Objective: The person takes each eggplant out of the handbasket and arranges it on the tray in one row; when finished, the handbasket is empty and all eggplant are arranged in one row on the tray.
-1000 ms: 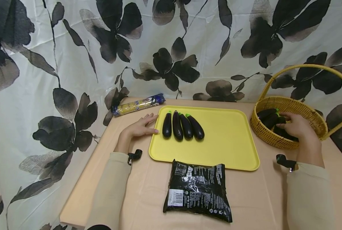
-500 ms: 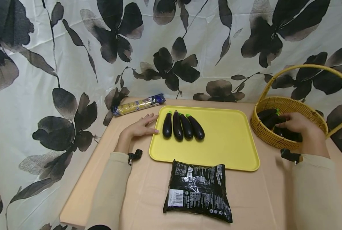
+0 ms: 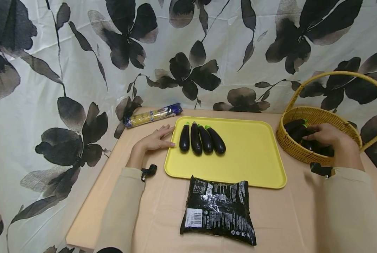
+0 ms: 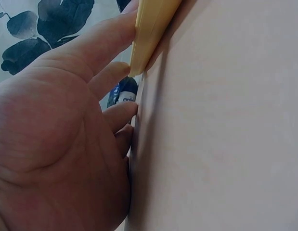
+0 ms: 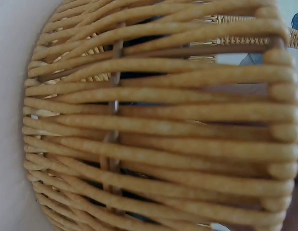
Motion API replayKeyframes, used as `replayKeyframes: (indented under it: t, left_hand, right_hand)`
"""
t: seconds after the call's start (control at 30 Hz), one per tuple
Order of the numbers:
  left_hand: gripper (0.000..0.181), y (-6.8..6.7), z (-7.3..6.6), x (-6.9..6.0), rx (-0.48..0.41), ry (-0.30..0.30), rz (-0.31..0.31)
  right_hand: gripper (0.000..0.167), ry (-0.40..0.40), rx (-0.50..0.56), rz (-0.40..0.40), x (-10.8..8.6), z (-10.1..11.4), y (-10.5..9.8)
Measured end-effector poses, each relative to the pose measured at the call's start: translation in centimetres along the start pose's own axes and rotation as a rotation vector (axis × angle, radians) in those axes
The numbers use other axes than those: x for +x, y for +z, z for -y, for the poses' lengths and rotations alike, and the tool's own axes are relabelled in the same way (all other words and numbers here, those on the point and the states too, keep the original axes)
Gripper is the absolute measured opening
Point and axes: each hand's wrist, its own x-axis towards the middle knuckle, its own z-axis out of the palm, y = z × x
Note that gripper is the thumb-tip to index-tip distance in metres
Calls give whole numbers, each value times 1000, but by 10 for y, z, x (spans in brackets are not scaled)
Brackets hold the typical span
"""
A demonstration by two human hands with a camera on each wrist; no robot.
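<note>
Left of centre, the left hand (image 3: 155, 141), fingers relaxed, touches the yellow tray (image 3: 239, 168); at right, the right hand (image 3: 329, 136) is among eggplants (image 3: 298, 133) inside the basket (image 3: 288, 147), its grip unclear.

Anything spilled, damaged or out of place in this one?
Nothing looks spilled or damaged. One slight oddity: the black packet crowds the yellow tray, its far corners overlapping the tray's near edge in the head view; whether they touch is unclear.

no word could be read for certain. the near bag (image 3: 218, 211) bore a barcode (image 3: 193, 217) on a white label (image 3: 190, 224) at its left, plus white print (image 3: 228, 222) too small to read; the far-left packet (image 3: 153, 116) carried blurred lettering (image 3: 152, 113).
</note>
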Motion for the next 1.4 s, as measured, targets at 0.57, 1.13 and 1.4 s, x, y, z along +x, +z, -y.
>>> replayKeyframes:
  t: [0.57, 1.13, 1.4]
  left_hand:
    - [92, 1, 1, -1, 9, 2, -6]
    - [93, 2, 4, 1, 36, 17, -17]
    - [92, 2, 1, -1, 27, 12, -15]
  right_hand:
    - [93, 62, 277, -202, -24, 1, 9]
    - [64, 54, 446, -640, -45, 68, 28]
    - [64, -37, 470, -629, -45, 84, 30]
